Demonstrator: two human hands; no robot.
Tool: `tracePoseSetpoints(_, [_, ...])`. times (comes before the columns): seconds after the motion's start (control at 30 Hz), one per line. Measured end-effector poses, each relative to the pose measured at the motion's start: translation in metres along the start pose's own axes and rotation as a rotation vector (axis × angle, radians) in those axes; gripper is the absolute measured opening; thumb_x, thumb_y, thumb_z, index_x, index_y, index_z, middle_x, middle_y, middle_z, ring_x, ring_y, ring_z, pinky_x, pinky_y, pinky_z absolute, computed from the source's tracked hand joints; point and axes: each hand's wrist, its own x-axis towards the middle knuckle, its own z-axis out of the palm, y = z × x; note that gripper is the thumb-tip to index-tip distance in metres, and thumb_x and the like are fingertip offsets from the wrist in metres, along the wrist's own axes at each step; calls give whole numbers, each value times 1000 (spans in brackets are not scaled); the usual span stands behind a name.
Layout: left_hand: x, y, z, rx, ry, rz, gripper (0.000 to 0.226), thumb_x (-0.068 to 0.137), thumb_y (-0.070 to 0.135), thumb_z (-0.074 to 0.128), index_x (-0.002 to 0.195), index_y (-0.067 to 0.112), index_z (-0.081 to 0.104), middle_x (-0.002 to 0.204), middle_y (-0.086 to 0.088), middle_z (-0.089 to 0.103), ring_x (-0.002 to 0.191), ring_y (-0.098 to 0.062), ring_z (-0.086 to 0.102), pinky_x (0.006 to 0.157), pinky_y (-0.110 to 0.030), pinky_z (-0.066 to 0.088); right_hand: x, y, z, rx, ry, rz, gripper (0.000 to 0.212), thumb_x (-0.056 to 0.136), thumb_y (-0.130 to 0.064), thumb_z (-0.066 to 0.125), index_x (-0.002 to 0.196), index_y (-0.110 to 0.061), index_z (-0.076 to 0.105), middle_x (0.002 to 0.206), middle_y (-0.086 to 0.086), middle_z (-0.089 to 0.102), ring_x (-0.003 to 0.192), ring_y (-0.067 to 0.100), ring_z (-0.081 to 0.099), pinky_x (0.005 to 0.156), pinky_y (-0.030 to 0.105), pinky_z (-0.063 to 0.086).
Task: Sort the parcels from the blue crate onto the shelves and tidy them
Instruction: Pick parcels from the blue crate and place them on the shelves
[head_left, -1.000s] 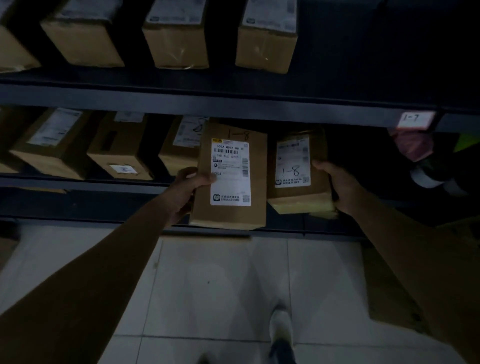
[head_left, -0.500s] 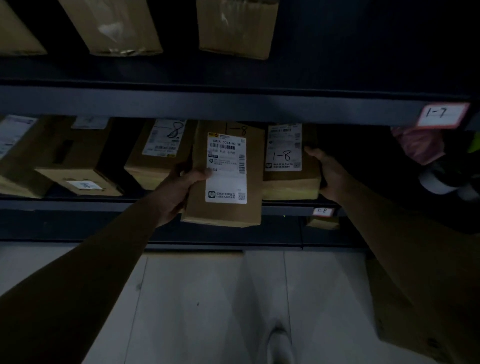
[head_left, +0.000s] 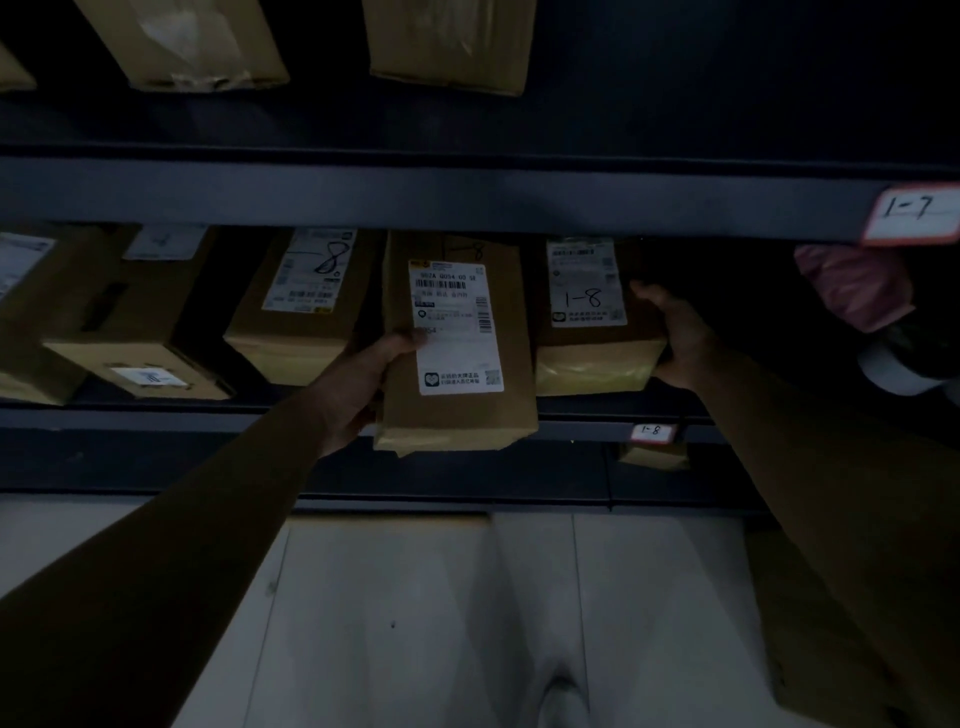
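A tall brown parcel (head_left: 460, 415) with a white label marked 1-8 leans half onto the lower shelf (head_left: 156, 418), its near end overhanging the shelf edge. My left hand (head_left: 358, 384) grips its left side, thumb on the label. To its right stands a second brown parcel (head_left: 587, 358) marked 1-8, and my right hand (head_left: 675, 338) holds its right side with the thumb on top. The blue crate is out of view.
More brown parcels (head_left: 296, 317) line the lower shelf to the left and the upper shelf (head_left: 467, 197) above. Tags read 1-7 (head_left: 911, 215) and 1-8 (head_left: 652, 431). A pink bag (head_left: 852, 286) lies at the right. Pale floor tiles (head_left: 415, 623) lie below.
Both parcels have moved further back onto the lower shelf with my hands on them. The camera has tilted up and closer to the shelves.
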Motion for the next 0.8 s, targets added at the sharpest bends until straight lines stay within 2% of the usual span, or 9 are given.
tracePoseSetpoints(0.1, [10,2,7,-9,-32,-44,40,79,44,66,116,30,59,110,-2,70,106,-24,64,96,-49,47,5,-2,-5,32,-19,-28,22,96,-37,53,100,-20,66,86,2,75,87,21,68,74,35,52])
tracePoseSetpoints(0.27, [28,8,23,47,27,-104,38,78,49,66,109,26,62,108,-5,70,103,-26,64,92,-47,48,15,-3,-12,42,16,-76,27,97,-36,51,112,-18,65,106,8,72,97,25,67,81,38,52])
tracePoseSetpoints(0.4, [41,11,29,-4,27,-106,37,80,49,63,109,25,63,110,-6,69,104,-28,62,93,-49,46,25,-9,-14,-36,279,-125,39,90,-27,67,122,-4,61,116,15,66,99,27,65,75,37,55])
tracePoseSetpoints(0.47, [46,13,29,-4,32,-119,35,83,49,60,108,24,62,110,-6,68,103,-27,62,88,-46,47,32,-13,-12,-253,481,-223,30,90,-20,67,111,2,61,107,16,65,90,23,62,76,31,56])
tracePoseSetpoints(0.53, [52,15,28,20,23,-135,37,84,50,57,110,24,62,111,-7,67,103,-28,61,85,-44,47,24,-14,-2,-550,594,-346,20,94,-13,59,76,-4,57,88,14,63,79,21,59,62,18,50])
tracePoseSetpoints(0.6, [55,18,30,36,16,-133,39,84,51,57,111,24,62,112,-7,67,104,-28,60,85,-44,47,15,-9,3,-701,633,-507,25,92,-8,59,67,-3,55,92,18,65,91,31,62,65,27,50])
tracePoseSetpoints(0.63, [56,21,31,37,18,-133,39,83,51,58,111,24,62,112,-7,66,104,-29,60,84,-44,47,9,-6,5,-738,617,-589,14,89,-5,60,79,3,62,101,22,65,99,35,61,73,33,53])
tracePoseSetpoints(0.7, [55,27,33,30,18,-129,40,82,51,60,111,24,61,112,-8,67,103,-29,61,83,-44,48,-5,-1,12,-874,519,-729,20,88,-2,60,106,4,66,114,25,62,110,39,56,89,45,51])
tracePoseSetpoints(0.8, [61,31,31,27,20,-126,42,82,50,61,114,23,61,115,-9,66,105,-30,60,91,-49,46,-18,5,20,-992,379,-941,26,85,-6,58,109,-2,69,112,24,63,108,42,57,92,51,48])
